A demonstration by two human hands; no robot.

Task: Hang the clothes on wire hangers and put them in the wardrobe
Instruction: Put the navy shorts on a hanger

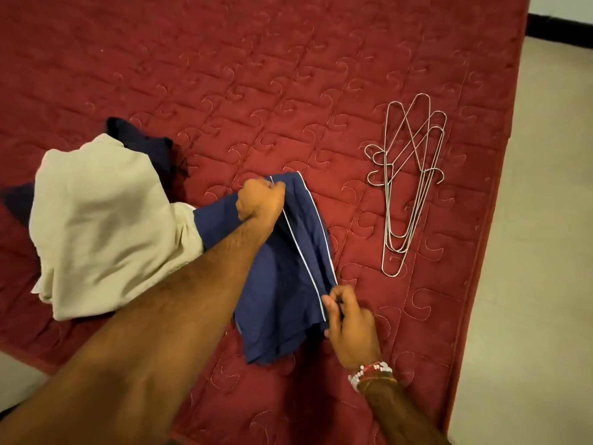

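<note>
A: My left hand grips the blue garment at its far end; my right hand pinches the near end.
B: Where's it lying?
A: On the bed, toward the near edge; wire hangers lie by the right edge.

Both forearms are bare and hairy. Behind the right hand, the wrist wears a red-and-white beaded bracelet (several strands, bunched together) beside a thin yellow-orange thread.
</note>
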